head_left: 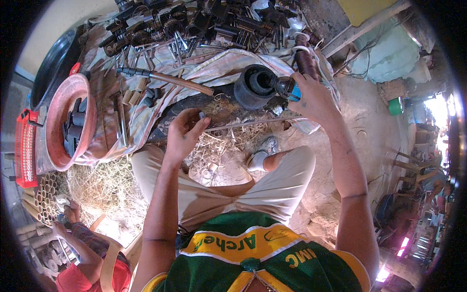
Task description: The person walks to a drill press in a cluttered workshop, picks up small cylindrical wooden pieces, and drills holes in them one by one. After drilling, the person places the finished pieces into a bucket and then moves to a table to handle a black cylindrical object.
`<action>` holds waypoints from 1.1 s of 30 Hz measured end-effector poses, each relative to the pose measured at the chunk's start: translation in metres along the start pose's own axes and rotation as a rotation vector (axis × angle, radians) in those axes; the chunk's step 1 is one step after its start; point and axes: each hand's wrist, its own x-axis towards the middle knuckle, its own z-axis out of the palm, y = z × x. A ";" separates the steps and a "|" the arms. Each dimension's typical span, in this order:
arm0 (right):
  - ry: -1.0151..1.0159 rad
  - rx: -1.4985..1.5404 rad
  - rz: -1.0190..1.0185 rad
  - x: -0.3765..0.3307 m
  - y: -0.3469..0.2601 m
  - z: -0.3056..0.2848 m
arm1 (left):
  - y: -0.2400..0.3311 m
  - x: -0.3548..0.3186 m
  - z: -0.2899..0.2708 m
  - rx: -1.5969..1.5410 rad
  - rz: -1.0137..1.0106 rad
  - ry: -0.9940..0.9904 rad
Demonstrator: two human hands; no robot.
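My right hand (314,100) is wrapped round a dark container with a blue side (295,91), perhaps a bottle or can. It is tilted toward a black round pot (250,90), and its end is at the pot's right rim; I cannot tell whether they touch. My left hand (186,130) is raised in front of a dark wooden block (214,109), thumb and fingers pinching a small grey piece (202,115). Beyond it lies a hammer-like tool with a wooden handle (182,83). A brown thread spool (306,61) stands behind my right hand.
Many dark metal parts and rods (180,44) cover the cloth (228,61) at the back. At left are a pink basin (52,129) with black pieces, a black pan (53,68) and a red basket (24,151). A person in red (78,277) sits lower left, near bamboo tubes (46,194).
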 end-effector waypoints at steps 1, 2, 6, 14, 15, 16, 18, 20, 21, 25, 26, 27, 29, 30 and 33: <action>-0.024 -0.002 0.011 0.001 0.000 -0.001 | 0.000 0.000 0.000 -0.005 0.008 -0.001; -0.047 -0.006 0.029 0.001 0.000 -0.002 | -0.001 0.000 -0.001 -0.011 0.016 -0.001; -0.071 -0.025 0.026 0.002 0.001 -0.003 | -0.003 0.001 -0.002 0.013 0.047 0.007; 0.069 -0.010 -0.065 0.002 0.004 0.001 | -0.004 0.001 -0.003 0.005 0.028 0.018; 0.068 -0.003 -0.066 0.002 0.005 0.002 | -0.004 0.000 -0.003 0.008 0.021 0.023; 0.066 0.003 -0.066 0.002 0.006 0.002 | -0.004 0.000 -0.002 -0.002 0.041 0.020; 0.059 0.010 -0.063 0.002 0.008 0.003 | -0.004 0.000 -0.002 -0.006 0.053 0.014; 0.061 0.016 -0.071 0.001 0.009 0.004 | -0.003 0.000 -0.002 -0.013 0.052 0.014; 0.044 0.030 -0.053 0.001 0.010 0.005 | -0.003 0.000 -0.002 -0.011 0.046 0.016; 0.038 0.127 -0.029 -0.001 0.014 0.014 | -0.001 0.000 -0.004 0.018 0.008 0.014; 0.051 0.162 -0.034 -0.002 0.016 0.017 | 0.000 -0.001 -0.004 0.014 0.019 0.023; 0.054 0.187 -0.017 -0.004 0.017 0.021 | 0.001 -0.001 -0.004 0.013 0.039 0.024; 0.083 0.250 -0.001 -0.007 0.018 0.030 | 0.003 -0.002 -0.003 0.018 0.063 0.032; 0.083 0.298 0.016 -0.008 0.019 0.034 | 0.005 -0.002 -0.003 0.022 0.079 0.032; 0.059 0.413 0.099 -0.012 0.020 0.046 | 0.013 -0.001 -0.002 0.077 0.147 0.032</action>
